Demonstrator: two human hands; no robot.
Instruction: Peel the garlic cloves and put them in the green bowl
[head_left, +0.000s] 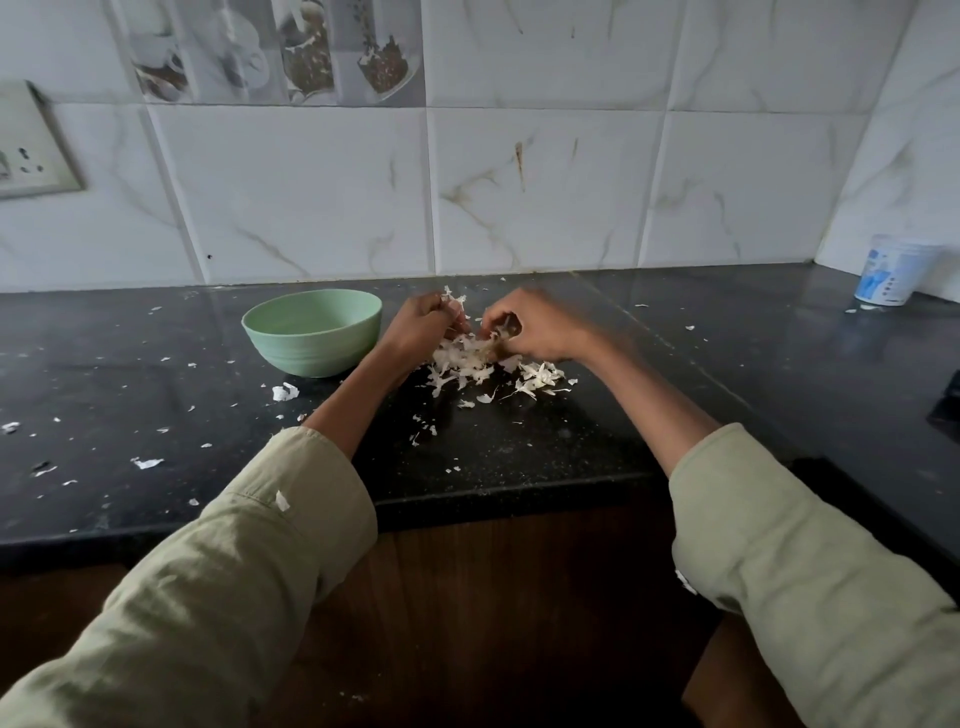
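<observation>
**Peeling over one pile, beside one bowl**

Working close together above a single heap of white garlic skins, two hands meet near the middle of the black counter. The left hand has its fingers curled, pinching papery skin at the fingertips. The right hand is curled too, though blur hides whether it grips a clove; no clove is plainly visible. One green bowl stands just left of the left hand; its contents cannot be made out from this angle. Loose skin flakes scatter across the counter. One white tub sits well apart in the far right corner.
</observation>
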